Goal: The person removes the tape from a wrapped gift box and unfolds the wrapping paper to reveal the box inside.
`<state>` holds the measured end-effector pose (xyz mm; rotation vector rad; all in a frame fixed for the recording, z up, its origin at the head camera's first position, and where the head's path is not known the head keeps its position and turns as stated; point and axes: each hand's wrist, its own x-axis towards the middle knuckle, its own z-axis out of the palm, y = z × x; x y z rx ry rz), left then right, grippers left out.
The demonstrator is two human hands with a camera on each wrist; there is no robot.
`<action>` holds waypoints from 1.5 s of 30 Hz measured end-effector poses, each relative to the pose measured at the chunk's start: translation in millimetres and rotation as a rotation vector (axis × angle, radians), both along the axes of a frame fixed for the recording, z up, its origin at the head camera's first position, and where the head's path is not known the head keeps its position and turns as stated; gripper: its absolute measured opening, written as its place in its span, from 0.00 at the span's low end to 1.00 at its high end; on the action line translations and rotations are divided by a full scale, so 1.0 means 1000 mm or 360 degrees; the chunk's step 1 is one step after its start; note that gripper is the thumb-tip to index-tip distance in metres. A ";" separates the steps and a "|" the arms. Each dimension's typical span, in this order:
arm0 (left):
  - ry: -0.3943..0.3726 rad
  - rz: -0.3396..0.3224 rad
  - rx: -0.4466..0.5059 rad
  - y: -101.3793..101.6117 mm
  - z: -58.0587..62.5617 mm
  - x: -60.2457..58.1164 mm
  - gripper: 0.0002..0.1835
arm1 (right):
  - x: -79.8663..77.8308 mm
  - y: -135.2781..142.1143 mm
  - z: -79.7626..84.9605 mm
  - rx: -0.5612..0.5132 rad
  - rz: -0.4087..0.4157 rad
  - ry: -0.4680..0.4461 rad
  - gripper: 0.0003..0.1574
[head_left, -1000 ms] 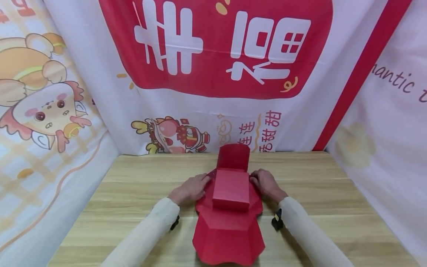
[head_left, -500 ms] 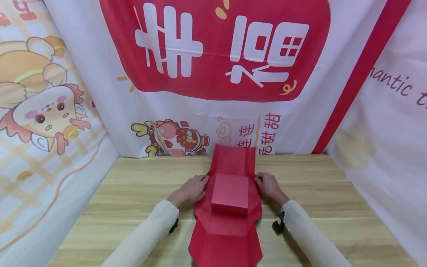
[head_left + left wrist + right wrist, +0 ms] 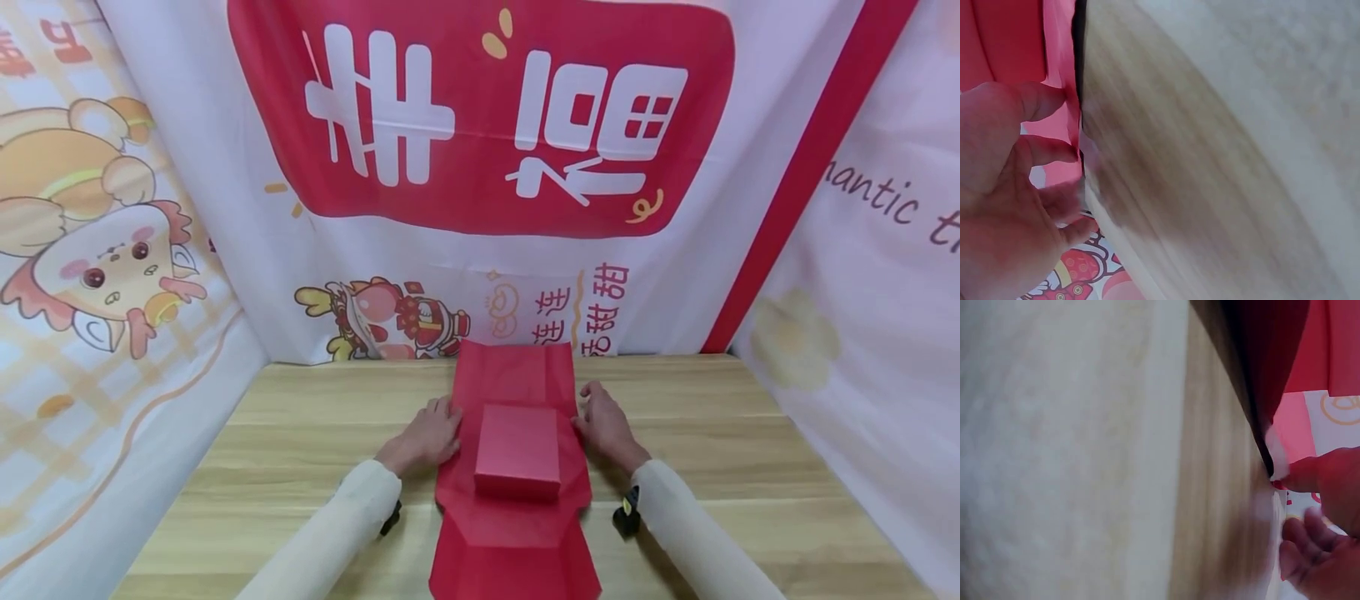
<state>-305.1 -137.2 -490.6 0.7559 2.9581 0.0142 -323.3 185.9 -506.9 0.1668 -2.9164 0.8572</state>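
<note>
A red cardboard sheet (image 3: 513, 522) with creased flaps lies spread out on the table, and a smaller square red box (image 3: 517, 442) sits on its middle. Its far flap (image 3: 513, 371) stands unfolded, side wings outward, toward the back cloth. My left hand (image 3: 426, 433) is at the sheet's left edge; in the left wrist view, its thumb and spread fingers (image 3: 1054, 150) touch that edge. On the opposite side, my right hand (image 3: 609, 429) has its thumb at the right edge and a finger raised. The right wrist view shows the other fingers (image 3: 1310, 544) loosely bent, holding nothing.
The wood-grain table (image 3: 315, 400) extends on both sides of the sheet. Behind it hangs a white cloth (image 3: 262, 275) with red and cartoon prints, and printed cloths also line the left and right sides. A dark wrist device (image 3: 627, 512) shows below the right sleeve.
The far flap went from narrow and folded to wide, its side wings opened outward, the left one last. My hands stayed beside it; the right hand has now loosened from its edge.
</note>
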 end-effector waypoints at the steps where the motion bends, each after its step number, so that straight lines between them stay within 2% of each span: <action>1: -0.0008 -0.0008 -0.0011 0.000 0.000 0.000 0.31 | 0.000 -0.001 0.000 0.0059 0.0027 0.0050 0.24; 6: -0.0108 -0.0066 0.0061 -0.001 0.001 0.000 0.32 | 0.000 -0.003 0.001 0.0367 0.0253 0.0301 0.11; 8: -0.0138 -0.0083 0.0107 -0.002 0.002 -0.001 0.32 | 0.000 -0.005 0.001 0.0490 0.0336 0.0391 0.11; 10: -0.0155 -0.0079 0.0130 -0.003 0.001 -0.002 0.33 | 0.000 -0.007 0.002 0.0578 0.0383 0.0404 0.15; 12: -0.0191 -0.0052 0.0146 -0.004 0.000 -0.003 0.37 | 0.001 -0.009 0.003 0.0634 0.0421 0.0364 0.19; 17: -0.0325 0.0057 0.0217 -0.005 -0.001 -0.003 0.53 | 0.003 -0.011 0.003 0.0576 0.0472 0.0137 0.24; 20: -0.0337 0.0032 0.0186 -0.006 -0.001 -0.003 0.58 | 0.006 -0.008 0.002 0.0524 0.0519 0.0062 0.25; 23: -0.0345 0.0009 0.0109 -0.006 0.000 -0.003 0.62 | 0.010 -0.004 0.004 0.0511 0.0598 -0.0010 0.33; 28: -0.0342 -0.0102 0.0028 -0.006 0.001 0.002 0.65 | 0.018 0.003 0.008 0.0472 0.0736 -0.0139 0.47; 30: -0.0336 -0.0147 0.0044 -0.007 0.000 0.004 0.65 | 0.022 0.004 0.009 0.0458 0.0761 -0.0130 0.47; 34: -0.0343 -0.0155 0.0091 -0.009 -0.003 0.008 0.66 | 0.027 0.006 0.008 0.0448 0.0771 -0.0115 0.42; 39: -0.0196 -0.0212 0.0037 -0.011 -0.005 0.006 0.67 | 0.028 0.009 0.007 0.0433 0.0771 -0.0185 0.46; 42: -0.0123 -0.0203 0.0041 -0.009 -0.006 0.001 0.67 | 0.022 0.010 0.009 0.0392 0.0774 -0.0254 0.54; 45: -0.0181 -0.0144 0.0067 -0.004 -0.006 -0.003 0.67 | 0.016 0.013 0.011 0.0363 0.0783 -0.0305 0.62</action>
